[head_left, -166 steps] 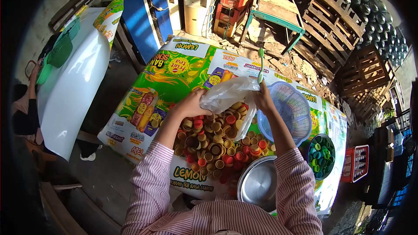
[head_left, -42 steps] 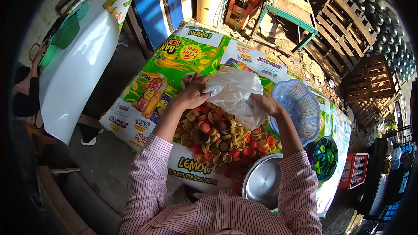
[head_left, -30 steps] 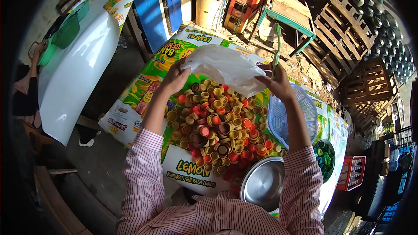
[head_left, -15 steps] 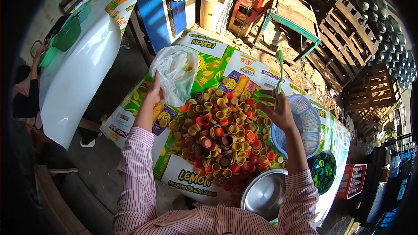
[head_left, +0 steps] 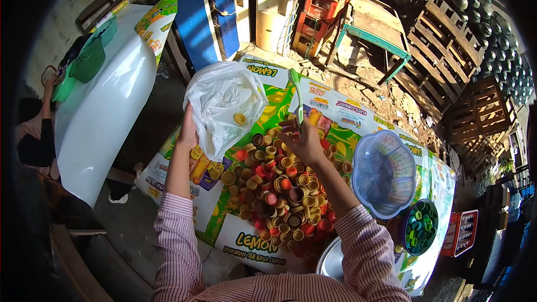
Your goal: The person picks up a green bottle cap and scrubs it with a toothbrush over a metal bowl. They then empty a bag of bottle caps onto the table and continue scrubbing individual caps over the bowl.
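Observation:
My left hand point(head_left: 189, 127) grips the side of a white plastic bag point(head_left: 215, 103), which hangs partly open with a yellowish cap point(head_left: 239, 118) showing in it. My right hand point(head_left: 305, 142) is closed round a green and white toothbrush point(head_left: 297, 86), its upper end pointing up, above the far edge of the cap pile. Below and between my hands lies a heap of yellow, red and brown bottle caps point(head_left: 279, 190) on the printed table cover point(head_left: 238, 221).
Right of the heap stand a blue mesh basket point(head_left: 384, 173) and a dark bowl of green caps point(head_left: 420, 226). A metal bowl point(head_left: 332, 260) is partly hidden by my right sleeve. At far left, a person point(head_left: 38, 134) is beside green baskets point(head_left: 88, 59).
My right hand has moved left with the toothbrush, from near the blue basket towards the bag. The bag is raised and opened wider, its cap lower in view. The camera view has shifted slightly.

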The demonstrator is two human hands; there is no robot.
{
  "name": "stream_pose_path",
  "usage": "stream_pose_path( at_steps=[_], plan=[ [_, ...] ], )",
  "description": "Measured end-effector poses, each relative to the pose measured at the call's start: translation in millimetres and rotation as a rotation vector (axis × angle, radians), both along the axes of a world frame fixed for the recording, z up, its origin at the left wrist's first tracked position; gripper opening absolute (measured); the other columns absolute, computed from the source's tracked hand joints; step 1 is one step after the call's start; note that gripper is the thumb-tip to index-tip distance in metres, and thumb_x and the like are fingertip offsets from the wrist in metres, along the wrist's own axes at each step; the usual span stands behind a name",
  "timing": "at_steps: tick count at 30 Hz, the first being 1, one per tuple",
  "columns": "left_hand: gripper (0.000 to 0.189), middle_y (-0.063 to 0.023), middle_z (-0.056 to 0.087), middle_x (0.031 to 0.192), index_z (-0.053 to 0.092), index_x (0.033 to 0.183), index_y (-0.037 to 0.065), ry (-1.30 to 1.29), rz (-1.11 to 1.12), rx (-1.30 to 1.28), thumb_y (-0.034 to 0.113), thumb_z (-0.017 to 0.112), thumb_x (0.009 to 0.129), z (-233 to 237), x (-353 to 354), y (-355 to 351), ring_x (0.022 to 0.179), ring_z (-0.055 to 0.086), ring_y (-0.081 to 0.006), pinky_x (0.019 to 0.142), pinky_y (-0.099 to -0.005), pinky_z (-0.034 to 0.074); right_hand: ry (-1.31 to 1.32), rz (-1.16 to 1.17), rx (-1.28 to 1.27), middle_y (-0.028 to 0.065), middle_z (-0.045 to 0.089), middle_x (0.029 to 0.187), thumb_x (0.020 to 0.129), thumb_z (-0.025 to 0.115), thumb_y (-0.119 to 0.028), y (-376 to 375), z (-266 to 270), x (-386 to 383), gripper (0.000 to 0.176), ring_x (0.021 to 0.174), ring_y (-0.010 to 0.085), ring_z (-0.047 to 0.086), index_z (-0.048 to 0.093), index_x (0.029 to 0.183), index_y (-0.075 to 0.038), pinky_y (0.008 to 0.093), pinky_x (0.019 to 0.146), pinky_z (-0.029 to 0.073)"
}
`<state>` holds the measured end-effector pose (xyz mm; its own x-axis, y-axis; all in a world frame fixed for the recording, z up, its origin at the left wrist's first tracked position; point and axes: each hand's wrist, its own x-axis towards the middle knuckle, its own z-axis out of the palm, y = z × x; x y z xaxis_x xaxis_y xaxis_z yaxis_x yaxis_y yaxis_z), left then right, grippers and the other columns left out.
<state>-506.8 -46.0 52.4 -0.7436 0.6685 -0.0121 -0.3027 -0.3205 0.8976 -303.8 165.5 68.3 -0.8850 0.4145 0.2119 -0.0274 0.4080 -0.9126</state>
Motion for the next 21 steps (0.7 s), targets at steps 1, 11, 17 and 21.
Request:
stream_pose_path(
  at_steps=[1, 11, 17, 21],
  plan=[
    [0.057, -0.0103, 0.041, 0.129, 0.032, 0.131, 0.007, -0.042, 0.073, 0.014, 0.046, 0.026, 0.090, 13.7, 8.8, 0.8, 0.116, 0.042, -0.0249, 0.097, -0.0372, 0.033, 0.034, 0.007, -0.031, 0.0165, 0.060, 0.092, 0.071, 0.066, -0.008, -12.0, 2.9, -8.8, 0.039, 0.078, 0.0213, 0.062, 0.043, 0.100, 0.005, 0.0307, 0.065, 0.051],
    [0.055, -0.0101, 0.043, 0.127, 0.034, 0.129, 0.005, -0.105, 0.099, 0.111, 0.043, 0.023, 0.092, 40.0, 57.9, 9.6, 0.114, 0.044, -0.0244, 0.096, -0.0358, 0.035, -0.010, -0.210, 0.189, 0.0172, 0.058, 0.072, 0.063, 0.073, -0.019, -56.5, 7.7, -24.0, 0.044, 0.060, 0.0301, 0.057, 0.045, 0.089, 0.002, 0.0376, 0.055, 0.046],
    [0.054, -0.0098, 0.043, 0.126, 0.034, 0.129, 0.006, -0.171, -0.012, 0.187, 0.043, 0.023, 0.092, 25.9, 66.5, 32.1, 0.113, 0.044, -0.0240, 0.096, -0.0362, 0.034, 0.225, -0.200, 0.094, 0.0119, 0.059, 0.068, 0.065, 0.069, -0.006, -47.8, 7.1, -12.8, 0.034, 0.061, 0.0216, 0.061, 0.045, 0.086, 0.002, 0.0316, 0.057, 0.048],
    [0.053, -0.0089, 0.045, 0.125, 0.035, 0.129, 0.006, -0.113, 0.030, 0.106, 0.043, 0.025, 0.091, 13.2, 61.0, 50.1, 0.110, 0.045, -0.0226, 0.093, -0.0357, 0.036, 0.102, -0.156, 0.088, 0.0165, 0.062, 0.073, 0.069, 0.067, -0.007, -26.7, 8.1, 10.3, 0.029, 0.065, 0.0242, 0.064, 0.047, 0.088, 0.003, 0.0323, 0.057, 0.050]
  ],
)
